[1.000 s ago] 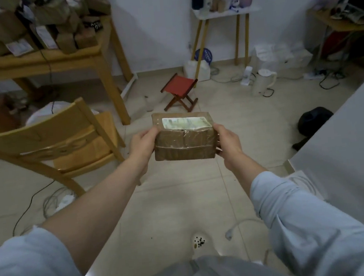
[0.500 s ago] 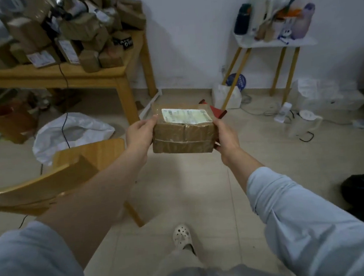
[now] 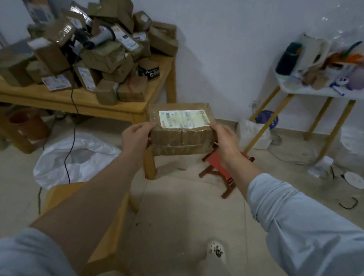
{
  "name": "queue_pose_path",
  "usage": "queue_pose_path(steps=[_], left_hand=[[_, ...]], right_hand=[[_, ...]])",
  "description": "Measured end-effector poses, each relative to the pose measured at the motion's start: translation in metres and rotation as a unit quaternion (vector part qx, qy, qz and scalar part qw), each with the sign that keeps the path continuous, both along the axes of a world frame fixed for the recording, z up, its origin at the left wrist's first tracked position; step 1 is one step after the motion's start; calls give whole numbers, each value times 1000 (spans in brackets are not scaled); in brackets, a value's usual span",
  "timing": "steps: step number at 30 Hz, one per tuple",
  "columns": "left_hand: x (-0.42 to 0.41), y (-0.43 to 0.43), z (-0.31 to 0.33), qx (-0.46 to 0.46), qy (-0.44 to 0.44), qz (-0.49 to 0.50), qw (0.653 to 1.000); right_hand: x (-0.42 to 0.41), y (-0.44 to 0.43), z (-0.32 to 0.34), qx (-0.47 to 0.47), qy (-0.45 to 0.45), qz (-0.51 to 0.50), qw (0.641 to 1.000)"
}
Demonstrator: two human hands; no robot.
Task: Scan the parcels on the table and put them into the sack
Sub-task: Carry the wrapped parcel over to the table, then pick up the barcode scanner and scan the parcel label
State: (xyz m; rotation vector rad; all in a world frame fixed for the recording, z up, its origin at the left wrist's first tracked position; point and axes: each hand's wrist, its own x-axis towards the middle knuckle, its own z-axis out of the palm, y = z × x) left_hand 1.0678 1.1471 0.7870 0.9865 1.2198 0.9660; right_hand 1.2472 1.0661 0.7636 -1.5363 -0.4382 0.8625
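Note:
I hold a brown taped parcel [image 3: 182, 141] with a white shipping label on top, level in front of me. My left hand [image 3: 135, 136] grips its left end and my right hand [image 3: 226, 139] grips its right end. Behind it stands a wooden table [image 3: 67, 100] piled with several brown parcels [image 3: 107, 54]; a handheld scanner [image 3: 99, 38] with a black cable lies in the pile. A white sack [image 3: 55, 162] lies open on the floor under the table's front edge, left of the parcel.
A wooden chair [image 3: 71, 191] stands below my left arm. A small red stool [image 3: 225, 171] sits on the floor under my right hand. At the right, a white side table [image 3: 326, 91] holds bottles and clutter; cables and a kettle base lie on the floor.
My view has swung left and up toward the parcel table. The parcel stays gripped in both hands, now in front of the table's corner; the sack has come further into view.

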Motion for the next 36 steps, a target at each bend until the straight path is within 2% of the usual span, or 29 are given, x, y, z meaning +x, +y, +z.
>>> queue_pose_path(steps=[7,10,17,20,26,29,32,36], left_hand=[[33,119,11,33,-51,119,991],[37,167,21,43,-69,187,979],[-4,243,50,64,-88,322,941],[-34,265,55,74,-96,353,928],[-93,304,58,89,-131,334,929],[-111,319,67,67,-98,304,945],[-125,344,79,69,-105,275,953],[-134,388,94,98,-127,304,939]], right_hand=[[37,158,17,85,-25,65,994],[43,224,33,106,-55,122,985],[3,347,76,129,-51,252,958],[-26,383,84,143,-15,293,945],[-78,437,85,145,36,339,929],[-93,464,81,126,43,356,925],[-107,497,86,94,87,370,920],[-122,545,97,62,151,430,888]])
